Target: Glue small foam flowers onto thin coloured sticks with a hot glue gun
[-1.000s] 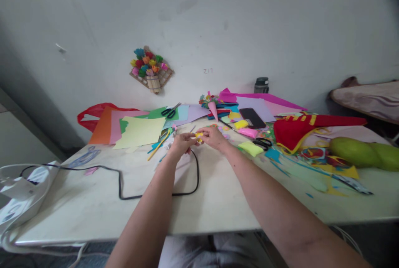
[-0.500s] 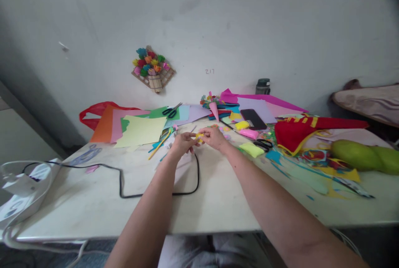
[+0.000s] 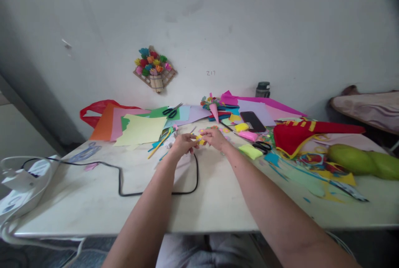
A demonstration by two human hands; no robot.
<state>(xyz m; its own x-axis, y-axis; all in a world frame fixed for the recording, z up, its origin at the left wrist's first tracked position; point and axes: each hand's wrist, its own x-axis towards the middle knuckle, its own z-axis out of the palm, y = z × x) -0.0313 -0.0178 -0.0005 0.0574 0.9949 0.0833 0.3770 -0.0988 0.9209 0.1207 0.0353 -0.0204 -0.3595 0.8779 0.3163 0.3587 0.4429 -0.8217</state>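
Note:
Between my two hands is a small yellow paper piece (image 3: 201, 139), too small to make out its exact shape. My left hand (image 3: 183, 144) pinches it from the left, fingers closed. From the other side the fingertips of my right hand (image 3: 213, 138) are pressed on it too. Just left of my left hand lies a white object (image 3: 170, 140), partly hidden, with a black cord (image 3: 197, 172) nearby. A yellow strip (image 3: 158, 145) lies further left. Beyond my right hand are small cut-paper flowers and a pink paper cone (image 3: 214, 111) with colourful bits at its top.
Coloured paper sheets (image 3: 141, 131) and scissors (image 3: 172, 111) lie at the back left. To the right are a phone (image 3: 253, 121), black-handled scissors (image 3: 262, 147), a red cloth (image 3: 289, 137) and green fruit (image 3: 352, 158). A power strip (image 3: 23, 195) sits at the left edge.
Both hands stay almost in place around the yellow paper piece, with the right fingers shifted slightly. The camera view has tilted a little.

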